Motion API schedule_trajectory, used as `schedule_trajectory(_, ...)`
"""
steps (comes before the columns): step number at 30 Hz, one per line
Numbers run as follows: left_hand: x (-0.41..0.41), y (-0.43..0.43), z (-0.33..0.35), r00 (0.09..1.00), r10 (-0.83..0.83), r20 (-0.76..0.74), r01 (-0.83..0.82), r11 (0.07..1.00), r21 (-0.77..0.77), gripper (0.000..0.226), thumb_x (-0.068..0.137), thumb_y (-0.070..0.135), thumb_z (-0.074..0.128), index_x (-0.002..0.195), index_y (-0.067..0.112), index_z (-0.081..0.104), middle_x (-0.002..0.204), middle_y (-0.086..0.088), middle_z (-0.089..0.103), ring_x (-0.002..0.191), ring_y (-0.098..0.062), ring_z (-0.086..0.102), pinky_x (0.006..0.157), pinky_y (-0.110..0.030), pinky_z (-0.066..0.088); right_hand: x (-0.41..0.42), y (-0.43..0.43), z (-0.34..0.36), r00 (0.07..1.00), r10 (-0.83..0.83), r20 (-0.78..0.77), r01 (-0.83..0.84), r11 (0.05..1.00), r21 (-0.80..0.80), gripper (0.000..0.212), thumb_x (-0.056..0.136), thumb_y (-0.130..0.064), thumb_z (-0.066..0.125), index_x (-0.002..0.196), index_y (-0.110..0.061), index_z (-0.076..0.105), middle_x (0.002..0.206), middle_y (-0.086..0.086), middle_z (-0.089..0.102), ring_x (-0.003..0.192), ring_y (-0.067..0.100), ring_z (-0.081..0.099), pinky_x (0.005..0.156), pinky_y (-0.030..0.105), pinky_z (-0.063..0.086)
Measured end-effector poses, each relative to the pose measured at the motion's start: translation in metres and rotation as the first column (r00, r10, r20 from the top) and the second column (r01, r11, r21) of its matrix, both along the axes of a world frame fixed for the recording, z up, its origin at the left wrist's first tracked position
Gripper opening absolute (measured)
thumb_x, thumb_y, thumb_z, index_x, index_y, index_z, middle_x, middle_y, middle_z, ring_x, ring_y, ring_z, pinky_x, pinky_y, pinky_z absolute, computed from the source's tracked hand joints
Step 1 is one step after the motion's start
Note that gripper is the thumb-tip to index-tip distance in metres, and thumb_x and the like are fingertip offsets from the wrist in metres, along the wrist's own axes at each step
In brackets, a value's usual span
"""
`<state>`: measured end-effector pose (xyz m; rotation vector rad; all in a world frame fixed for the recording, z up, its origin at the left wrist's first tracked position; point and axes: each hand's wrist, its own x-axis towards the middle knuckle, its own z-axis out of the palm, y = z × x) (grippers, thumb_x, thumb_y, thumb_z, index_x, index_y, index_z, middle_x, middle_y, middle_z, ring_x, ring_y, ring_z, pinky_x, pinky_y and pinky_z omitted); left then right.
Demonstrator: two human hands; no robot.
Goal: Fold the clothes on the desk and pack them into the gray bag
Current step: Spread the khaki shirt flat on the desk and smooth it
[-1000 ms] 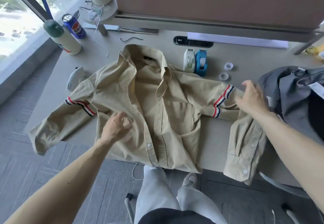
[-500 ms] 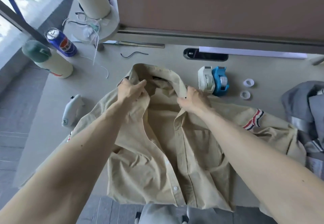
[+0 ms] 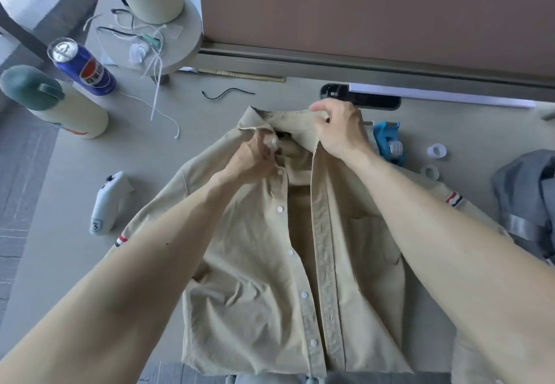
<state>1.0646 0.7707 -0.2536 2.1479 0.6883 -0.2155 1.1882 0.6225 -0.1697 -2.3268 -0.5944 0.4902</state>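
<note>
A beige button-up shirt (image 3: 252,263) with striped sleeve bands lies front-up and unbuttoned on the desk (image 3: 168,155). My left hand (image 3: 255,155) pinches the button side of the placket just below the collar, at the top button. My right hand (image 3: 339,131) grips the other side of the collar and pulls it inward. Both hands meet at the neckline. The gray bag (image 3: 528,203) lies crumpled at the desk's right edge, partly out of frame.
Left of the shirt lie a white handheld device (image 3: 108,203), a cream bottle with a green cap (image 3: 54,101) and a blue can (image 3: 81,67). A blue tape dispenser (image 3: 387,137) and small tape rolls (image 3: 437,152) sit behind my right hand. A partition wall backs the desk.
Both hands left the shirt body and the right sleeve, went up to the collar, and now draw its two sides together at the top button. The view has tilted closer.
</note>
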Motion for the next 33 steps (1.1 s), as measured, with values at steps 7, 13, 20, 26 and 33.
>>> schedule_trajectory(7,-0.056,-0.016,-0.018,0.993,0.082,0.089,-0.067,0.986,-0.153,0.047,0.080,0.023,0.073,0.125,0.014,0.061,0.109,0.009,0.067,0.098,-0.008,0.066,0.084,-0.015,0.048,-0.035,-0.008,-0.044,0.890,0.201,-0.409,-0.214,0.977,0.014,0.054,0.094,-0.021,0.060,0.143,-0.026,0.039,0.109,-0.008,0.069,0.077,-0.002,0.062,0.079,0.021,0.048)
schedule_trajectory(13,-0.126,-0.080,-0.015,0.971,0.138,0.193,-0.179,0.960,0.214,0.022,0.080,0.021,0.072,0.096,0.010,0.061,0.090,-0.005,0.058,0.081,-0.027,0.056,0.074,-0.038,0.048,-0.067,-0.070,-0.040,0.935,0.170,-0.311,-0.154,0.985,0.075,0.038,0.085,-0.022,0.064,0.118,-0.027,0.046,0.086,0.001,0.071,0.077,0.015,0.070,0.080,0.041,0.057)
schedule_trajectory(20,-0.250,-0.192,-0.019,0.985,-0.175,0.008,0.166,0.948,0.270,0.034,0.083,0.054,0.063,0.077,0.021,0.065,0.070,0.007,0.063,0.060,-0.016,0.058,0.061,-0.036,0.053,-0.154,-0.197,-0.049,0.880,0.281,-0.382,-0.437,0.794,-0.423,0.035,0.081,-0.053,0.069,0.072,-0.020,0.061,0.067,-0.008,0.061,0.076,0.019,0.064,0.069,0.032,0.048)
schedule_trajectory(26,-0.288,-0.276,-0.016,0.969,-0.026,-0.246,0.080,0.973,0.214,0.053,0.072,0.077,0.060,0.086,0.026,0.061,0.084,0.014,0.056,0.079,-0.011,0.056,0.075,-0.035,0.049,-0.205,-0.277,-0.071,0.904,0.278,-0.324,-0.420,0.714,-0.560,0.049,0.077,-0.062,0.068,0.099,-0.019,0.055,0.099,0.001,0.059,0.095,0.027,0.059,0.075,0.035,0.046)
schedule_trajectory(33,-0.284,-0.302,-0.013,0.953,0.159,-0.259,-0.099,0.968,0.230,0.023,0.089,0.036,0.058,0.076,0.021,0.068,0.085,0.004,0.062,0.088,-0.022,0.060,0.082,-0.043,0.044,-0.216,-0.302,-0.089,0.897,0.262,-0.356,-0.393,0.842,-0.369,0.033,0.089,-0.028,0.065,0.064,-0.020,0.046,0.075,0.001,0.055,0.077,0.022,0.053,0.065,0.030,0.035)
